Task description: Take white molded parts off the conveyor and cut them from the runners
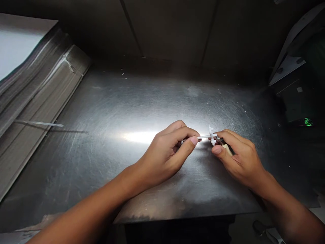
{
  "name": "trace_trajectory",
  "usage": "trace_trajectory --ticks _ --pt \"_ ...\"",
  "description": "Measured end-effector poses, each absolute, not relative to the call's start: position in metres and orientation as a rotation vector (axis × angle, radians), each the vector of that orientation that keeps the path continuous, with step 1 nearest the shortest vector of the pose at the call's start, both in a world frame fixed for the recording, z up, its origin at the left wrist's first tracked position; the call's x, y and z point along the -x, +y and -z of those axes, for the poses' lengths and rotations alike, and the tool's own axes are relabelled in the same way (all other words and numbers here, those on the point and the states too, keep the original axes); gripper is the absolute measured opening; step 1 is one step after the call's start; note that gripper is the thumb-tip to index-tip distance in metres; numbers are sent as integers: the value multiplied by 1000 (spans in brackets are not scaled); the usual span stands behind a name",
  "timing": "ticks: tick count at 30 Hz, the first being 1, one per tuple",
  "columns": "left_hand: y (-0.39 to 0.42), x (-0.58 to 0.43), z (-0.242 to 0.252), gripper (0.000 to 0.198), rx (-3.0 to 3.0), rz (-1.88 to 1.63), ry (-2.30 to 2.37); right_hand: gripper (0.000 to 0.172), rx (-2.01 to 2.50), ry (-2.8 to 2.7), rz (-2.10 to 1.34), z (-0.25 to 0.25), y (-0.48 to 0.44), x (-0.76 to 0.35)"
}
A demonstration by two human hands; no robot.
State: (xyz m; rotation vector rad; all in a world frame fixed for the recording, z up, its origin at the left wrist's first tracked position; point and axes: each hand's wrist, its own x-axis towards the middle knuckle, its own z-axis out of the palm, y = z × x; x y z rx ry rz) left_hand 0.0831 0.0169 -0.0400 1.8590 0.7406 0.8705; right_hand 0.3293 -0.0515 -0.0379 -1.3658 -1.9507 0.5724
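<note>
My left hand (175, 145) is closed, with thumb and forefinger pinching a thin white plastic rod (202, 137). The rod runs right to a small white plastic piece (211, 135) with short prongs, set crosswise near my right fingertips. My right hand (240, 156) is closed around a small hand tool (227, 149) with a cream handle and a dark metal part, perhaps nippers. Its metal end is close to the white piece; whether they touch is hard to see. Most of the tool lies hidden in my palm. Both hands are above a scratched metal tabletop (101, 162).
Stacked flat sheets, like cardboard (43, 91), fill the left side, tied with whitish string (66, 61). A pale strip (40, 123) sticks out from the stack. Dark equipment with a green-lit display (307, 122) stands at the right. Tiny white scraps (123, 74) are scattered toward the back.
</note>
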Motion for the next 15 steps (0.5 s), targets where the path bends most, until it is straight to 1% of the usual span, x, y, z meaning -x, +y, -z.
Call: trace_trajectory --ticks 10,15 --pt "19 -82 37 23 -1843 -773 687 52 1304 -2026 -458 41 -50 -330" --pt "19 -82 37 23 -1858 -765 657 52 1266 -2038 -358 41 -50 -330"
